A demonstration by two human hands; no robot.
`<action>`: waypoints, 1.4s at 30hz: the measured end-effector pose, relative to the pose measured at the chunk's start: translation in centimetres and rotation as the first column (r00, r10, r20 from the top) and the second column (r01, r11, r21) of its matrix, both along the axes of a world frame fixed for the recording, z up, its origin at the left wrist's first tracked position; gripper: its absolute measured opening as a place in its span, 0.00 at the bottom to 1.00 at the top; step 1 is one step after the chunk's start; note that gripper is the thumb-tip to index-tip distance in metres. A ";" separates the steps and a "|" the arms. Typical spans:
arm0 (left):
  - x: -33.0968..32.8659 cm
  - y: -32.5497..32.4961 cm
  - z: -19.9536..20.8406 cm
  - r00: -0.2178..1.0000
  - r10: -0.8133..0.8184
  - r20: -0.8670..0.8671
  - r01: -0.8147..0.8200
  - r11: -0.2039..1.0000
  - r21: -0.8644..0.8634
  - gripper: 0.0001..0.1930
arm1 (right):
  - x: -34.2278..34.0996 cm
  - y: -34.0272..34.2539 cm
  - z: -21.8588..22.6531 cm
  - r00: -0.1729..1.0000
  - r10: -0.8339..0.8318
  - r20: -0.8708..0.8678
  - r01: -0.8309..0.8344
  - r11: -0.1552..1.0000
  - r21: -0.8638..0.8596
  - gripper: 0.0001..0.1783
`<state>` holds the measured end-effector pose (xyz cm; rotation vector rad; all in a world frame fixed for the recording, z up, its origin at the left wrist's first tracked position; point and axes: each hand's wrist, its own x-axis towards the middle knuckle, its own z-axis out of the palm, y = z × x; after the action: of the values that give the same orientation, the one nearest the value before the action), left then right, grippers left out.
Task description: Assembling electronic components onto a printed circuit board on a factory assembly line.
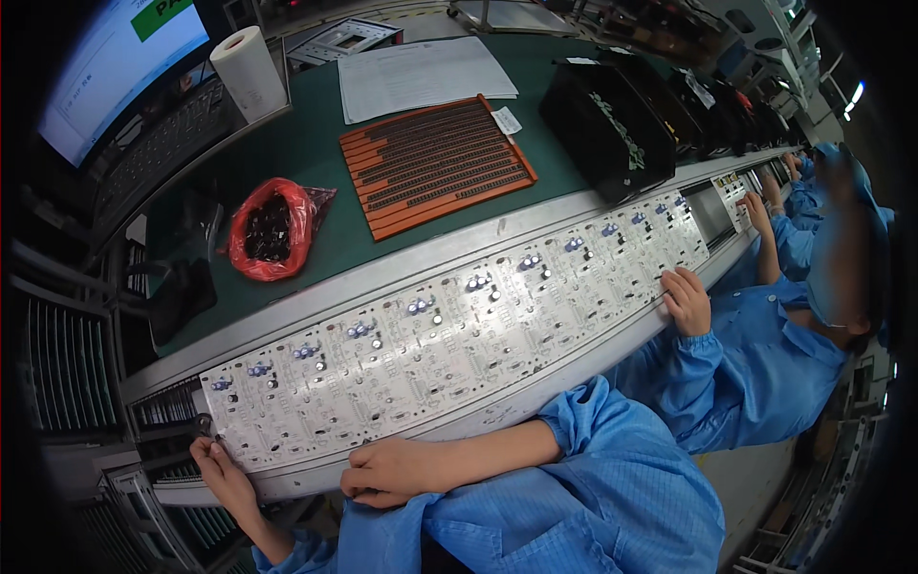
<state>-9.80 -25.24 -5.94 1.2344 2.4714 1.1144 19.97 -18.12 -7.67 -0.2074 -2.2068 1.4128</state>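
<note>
Circuit boards (pixel 459 335) near red bag (pixel 301 227)

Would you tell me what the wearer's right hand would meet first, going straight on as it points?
The right hand points leftward along the front rail, so probably the left hand near its wrist, though depth is unclear.

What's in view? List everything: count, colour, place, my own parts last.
Monitor: one, bluish screen, upper left
Keyboard: one, black, below monitor
Paper roll: one, white, beside keyboard
Paper sheets: several, white, far tabletop
Tabletop: one, green, behind rail
Tray: one, orange, middle of tabletop
Bag: one, red, left of tray
Bins: several, black, upper right
Circuit boards: one row, white, on rail
Rail: one, silver, across middle
Co-workers: at least two, blue clothing, right
Sleeves: two, blue, lower edge
Left hand: one, bare, boards' left end
Right hand: one, bare, rail's near edge
</note>
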 end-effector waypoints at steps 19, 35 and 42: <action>-2.8 0.0 0.2 0.948 -0.217 0.235 0.223 0.975 -0.002 0.05 | -11.2 -2.6 -0.1 0.999 -0.040 -0.003 0.040 0.999 0.017 0.10; -8.4 5.3 6.4 0.921 -0.361 0.148 0.338 0.928 0.158 0.07 | -8.3 3.3 9.5 0.918 -0.279 0.283 0.259 0.960 0.106 0.09; -9.7 11.9 6.1 0.644 -0.615 0.455 0.632 0.763 0.136 0.08 | -9.7 7.1 9.7 0.814 -0.476 0.332 0.354 0.861 0.366 0.08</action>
<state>-19.53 -13.38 0.11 1.4254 1.4954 0.9975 10.28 -11.01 2.03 -0.9074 -2.4579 0.8406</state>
